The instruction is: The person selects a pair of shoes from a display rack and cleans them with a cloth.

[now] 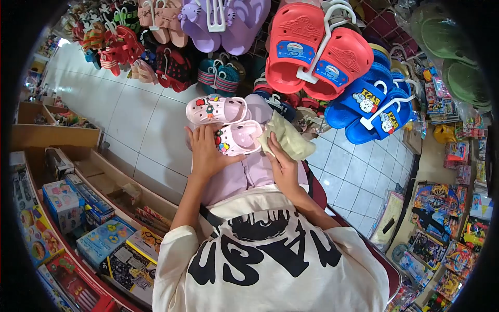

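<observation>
A pair of pale pink clogs with colourful charms rests over my lap, side by side, toes to the left. My left hand [208,152] grips the nearer clog [251,136] at its toe end, fingers over the front and thumb along the near side. Beyond it lies the farther clog [228,109], which that hand barely reaches. My right hand [282,165] holds a pale yellow cloth [291,139] bunched against the heel end of the nearer clog. Part of the cloth hangs to the right of my fingers.
Red clogs [296,44] and blue slippers [358,106] hang close ahead on white hangers, with purple sandals [228,26] farther left. Boxed toys [106,236] fill a shelf at my left. Packaged toys [436,208] line the right side. White tiles [132,117] cover the floor.
</observation>
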Demonstrator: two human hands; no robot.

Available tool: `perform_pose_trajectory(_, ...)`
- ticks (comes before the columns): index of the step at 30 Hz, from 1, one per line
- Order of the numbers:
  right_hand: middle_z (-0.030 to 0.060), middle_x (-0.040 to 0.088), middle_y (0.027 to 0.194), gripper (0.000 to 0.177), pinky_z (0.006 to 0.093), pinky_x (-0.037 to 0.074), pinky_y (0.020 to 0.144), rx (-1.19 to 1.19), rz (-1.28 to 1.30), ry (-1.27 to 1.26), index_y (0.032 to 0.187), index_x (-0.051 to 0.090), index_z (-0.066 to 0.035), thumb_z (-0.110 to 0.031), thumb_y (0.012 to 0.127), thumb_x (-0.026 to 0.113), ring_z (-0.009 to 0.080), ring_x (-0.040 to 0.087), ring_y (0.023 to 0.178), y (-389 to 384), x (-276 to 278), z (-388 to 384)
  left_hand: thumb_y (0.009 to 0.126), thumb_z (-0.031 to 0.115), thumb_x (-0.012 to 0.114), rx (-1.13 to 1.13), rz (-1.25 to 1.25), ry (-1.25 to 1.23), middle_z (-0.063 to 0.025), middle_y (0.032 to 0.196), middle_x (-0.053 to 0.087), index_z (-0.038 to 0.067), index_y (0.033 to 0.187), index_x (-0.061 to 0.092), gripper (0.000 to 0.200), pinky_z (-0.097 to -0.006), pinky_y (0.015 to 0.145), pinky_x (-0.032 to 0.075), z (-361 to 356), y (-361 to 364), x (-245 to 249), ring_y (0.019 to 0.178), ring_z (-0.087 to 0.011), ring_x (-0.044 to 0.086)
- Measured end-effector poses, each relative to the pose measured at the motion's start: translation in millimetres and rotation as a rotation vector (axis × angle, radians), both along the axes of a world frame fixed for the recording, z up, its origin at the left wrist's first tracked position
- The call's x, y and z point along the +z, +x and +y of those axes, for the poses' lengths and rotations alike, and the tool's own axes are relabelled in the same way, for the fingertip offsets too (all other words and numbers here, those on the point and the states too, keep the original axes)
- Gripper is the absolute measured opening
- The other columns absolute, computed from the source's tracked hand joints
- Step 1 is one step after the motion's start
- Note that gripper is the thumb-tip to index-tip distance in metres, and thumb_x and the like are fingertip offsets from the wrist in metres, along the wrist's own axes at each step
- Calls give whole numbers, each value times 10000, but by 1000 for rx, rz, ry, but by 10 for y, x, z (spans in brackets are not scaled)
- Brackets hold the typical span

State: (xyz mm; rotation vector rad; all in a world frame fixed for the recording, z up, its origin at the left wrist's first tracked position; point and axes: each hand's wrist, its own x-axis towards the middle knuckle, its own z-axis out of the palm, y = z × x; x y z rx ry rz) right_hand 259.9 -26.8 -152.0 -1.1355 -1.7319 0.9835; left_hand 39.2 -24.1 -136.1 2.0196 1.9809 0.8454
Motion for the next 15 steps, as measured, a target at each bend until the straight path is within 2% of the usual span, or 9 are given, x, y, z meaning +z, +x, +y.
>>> perform_pose_trajectory(2, 194, 433, 1396, 424, 339, 421, 997, -5, -46, -4, 1289, 509, 8, 43, 869, 557, 291, 447, 1279, -19, 26, -53, 420, 573, 842, 9, -9, -16, -164, 1042, 534, 5, 1056, 520, 910, -628, 1088, 103, -5, -6, 1, 1068, -369, 488)
perform_pose_trajectory(5, 203, 506, 1330, 393, 354, 435, 984, -57, -39, 7, 1258, 533, 19, 54, 866, 547, 296, 494, 1242, -55, 108, -119, 430, 587, 835, 21, -13, -8, -170, 1048, 543, 0, 1052, 530, 908, -620, 1093, 98, 6, -8, 16, 1069, -370, 494)
perform_pose_trajectory(8, 196, 589, 1227, 345, 344, 457, 949, 41, -64, 53, 1207, 567, 26, 63, 864, 537, 290, 570, 1157, 124, 64, -186, 449, 614, 818, 62, -29, -2, -185, 1061, 561, -14, 1061, 546, 917, -616, 1096, 95, 37, -21, -15, 1082, -370, 499)
perform_pose_trajectory(11, 170, 638, 1142, 304, 345, 472, 910, -98, 123, -72, 1159, 598, 17, 65, 867, 529, 296, 617, 1052, 202, 213, -147, 498, 665, 772, 82, -121, -106, -214, 1093, 589, -34, 1089, 584, 934, -616, 1091, 105, 143, -46, 77, 1114, -371, 516)
perform_pose_trajectory(14, 151, 647, 1127, 303, 359, 476, 882, -117, 59, 237, 1139, 617, 1, 57, 852, 539, 303, 625, 1003, 174, 411, 131, 512, 671, 761, 16, -45, -170, -215, 1111, 597, -36, 1094, 601, 929, -620, 1084, 121, 213, -88, 194, 1119, -367, 529)
perform_pose_trajectory(15, 133, 642, 1136, 314, 367, 480, 870, -65, -101, 449, 1108, 647, -33, 33, 812, 564, 297, 624, 982, 183, 432, 236, 514, 678, 754, 6, -28, -166, -216, 1119, 598, -39, 1090, 607, 932, -618, 1084, 125, 231, -98, 168, 1120, -367, 530)
